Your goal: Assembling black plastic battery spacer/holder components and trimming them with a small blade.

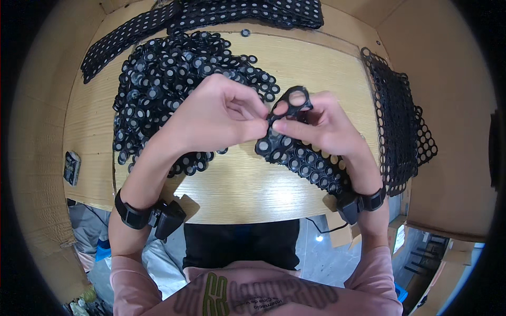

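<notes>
Just below the right hand, a black perforated sheet is lying slantwise on the table, its raised end curling between both hands, seemingly bent so its holes can be reached. The right hand is pinching that end, thumb in front, probably steadying the floppy material. The left hand is holding thumb and fingertips close against the sheet's edge; whether it is gripping a disc, I cannot tell. Around and beyond the left hand, loose discs are lying heaped, likely for easy reach. Right of the right hand, open-holed sheets are overlapping, apparently set aside; beyond both hands, disc-studded sheets are lying stacked.
</notes>
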Tool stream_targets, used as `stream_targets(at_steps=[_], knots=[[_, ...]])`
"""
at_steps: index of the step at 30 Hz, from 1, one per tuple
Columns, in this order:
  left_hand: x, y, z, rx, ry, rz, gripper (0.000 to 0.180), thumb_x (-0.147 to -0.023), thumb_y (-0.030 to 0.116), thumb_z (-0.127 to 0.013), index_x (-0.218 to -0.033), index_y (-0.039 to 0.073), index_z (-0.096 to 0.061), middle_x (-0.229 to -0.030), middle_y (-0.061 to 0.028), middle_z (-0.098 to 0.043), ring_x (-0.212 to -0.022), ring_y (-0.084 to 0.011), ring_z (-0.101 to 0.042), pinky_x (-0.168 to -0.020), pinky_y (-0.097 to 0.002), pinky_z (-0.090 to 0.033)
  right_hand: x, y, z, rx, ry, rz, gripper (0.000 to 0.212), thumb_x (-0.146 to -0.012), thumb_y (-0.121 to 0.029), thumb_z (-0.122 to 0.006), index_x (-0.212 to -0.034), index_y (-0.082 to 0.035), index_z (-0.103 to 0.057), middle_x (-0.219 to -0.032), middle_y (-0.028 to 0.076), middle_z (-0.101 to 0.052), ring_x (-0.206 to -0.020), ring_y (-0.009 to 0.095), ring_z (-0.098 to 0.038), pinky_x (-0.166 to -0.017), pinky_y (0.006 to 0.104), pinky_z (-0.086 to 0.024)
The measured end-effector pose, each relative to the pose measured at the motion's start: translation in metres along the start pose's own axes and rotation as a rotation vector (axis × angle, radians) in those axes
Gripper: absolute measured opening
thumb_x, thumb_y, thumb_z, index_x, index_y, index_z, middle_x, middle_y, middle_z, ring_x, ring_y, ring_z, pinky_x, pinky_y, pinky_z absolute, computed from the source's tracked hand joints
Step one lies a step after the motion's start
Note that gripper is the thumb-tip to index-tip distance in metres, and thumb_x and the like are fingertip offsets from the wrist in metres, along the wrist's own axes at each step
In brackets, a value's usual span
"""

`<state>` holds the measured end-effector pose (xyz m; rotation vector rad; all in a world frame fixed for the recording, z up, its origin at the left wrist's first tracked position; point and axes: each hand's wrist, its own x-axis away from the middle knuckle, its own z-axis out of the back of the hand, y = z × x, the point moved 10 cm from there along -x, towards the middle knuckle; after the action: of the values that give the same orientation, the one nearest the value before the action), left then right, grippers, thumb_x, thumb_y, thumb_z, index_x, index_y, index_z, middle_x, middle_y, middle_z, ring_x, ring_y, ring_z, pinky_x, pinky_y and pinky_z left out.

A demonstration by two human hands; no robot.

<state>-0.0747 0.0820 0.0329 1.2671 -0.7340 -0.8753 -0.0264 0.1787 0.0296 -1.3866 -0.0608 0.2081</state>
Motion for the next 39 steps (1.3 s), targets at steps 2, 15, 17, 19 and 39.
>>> stream_targets(at_steps=[2,15,17,19,39], knots=[[0.002,-0.006,0.002,-0.005,0.044,0.010,0.007,-0.072,-0.005,-0.065,-0.079,-0.005,-0.066,-0.069,-0.0017,-0.065,-0.062,-0.0022,-0.058,-0.052,-0.0164,-0.044,0.001,0.005,-0.005,0.063,0.000,-0.075,0.016,-0.085,-0.010,-0.072,-0.096,0.001,-0.068,-0.074,-0.001,-0.063,-0.065,0.003,-0.051,-0.052,0.0223,-0.039],[-0.003,-0.014,0.000,0.000,0.202,0.036,0.008,-0.072,-0.001,-0.067,-0.066,-0.005,-0.064,-0.057,-0.0024,-0.061,-0.053,-0.0037,-0.056,-0.048,-0.0195,-0.044,0.003,-0.006,0.000,0.165,0.015,0.149,0.018,-0.080,-0.010,-0.075,-0.093,0.000,-0.068,-0.075,0.004,-0.062,-0.066,0.010,-0.053,-0.058,0.0250,-0.041],[-0.006,-0.017,-0.002,0.017,0.190,0.027,0.007,-0.073,-0.003,-0.064,-0.066,-0.005,-0.064,-0.058,-0.0017,-0.061,-0.054,-0.0030,-0.055,-0.048,-0.0193,-0.043,0.005,0.001,-0.001,0.053,-0.033,0.081,0.019,-0.082,-0.013,-0.075,-0.095,-0.001,-0.067,-0.075,-0.001,-0.060,-0.066,0.005,-0.048,-0.057,0.0230,-0.039],[-0.005,-0.017,-0.002,0.041,0.182,0.020,0.007,-0.074,-0.005,-0.062,-0.067,-0.005,-0.064,-0.059,-0.0010,-0.061,-0.054,-0.0024,-0.054,-0.048,-0.0190,-0.042,0.004,0.004,0.000,0.013,-0.044,0.065,0.020,-0.084,-0.015,-0.073,-0.097,-0.001,-0.067,-0.075,-0.004,-0.058,-0.067,0.002,-0.045,-0.056,0.0212,-0.036],[0.019,0.063,0.036,-1.212,0.739,-0.471,0.014,-0.068,-0.001,-0.062,-0.081,0.000,-0.069,-0.096,-0.0109,-0.065,-0.083,-0.0247,-0.056,-0.075,-0.0347,-0.049,-0.001,0.018,0.038,0.110,0.212,-0.089,0.018,-0.085,-0.018,-0.073,-0.084,-0.001,-0.066,-0.075,-0.005,-0.061,-0.069,0.001,-0.051,-0.062,0.0184,-0.041]])
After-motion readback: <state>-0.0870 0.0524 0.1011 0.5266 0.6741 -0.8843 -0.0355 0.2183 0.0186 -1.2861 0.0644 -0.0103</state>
